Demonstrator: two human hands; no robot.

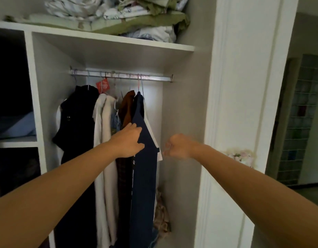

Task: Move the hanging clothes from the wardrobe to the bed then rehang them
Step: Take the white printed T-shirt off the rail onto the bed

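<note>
stage: early or late, I am unable to tell | rail (pixel 154 78) carrying all garments | left hand (pixel 128 141) gripping navy shirt (pixel 143 163) | right hand (pixel 178 146) curling closed, holding nothing visible | bed out of view

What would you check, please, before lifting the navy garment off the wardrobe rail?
1. Left hand on the navy garment: ok, it grips the front edge.
2. Right hand free to take the hanger: ok, fingers curled, holding nothing.
3. Hanger hook on the rail: ok, still hooked.
4. Rail space right of the garment: ok, bare.
5. Neighbouring brown garment untangled: cannot tell, they touch.
</note>
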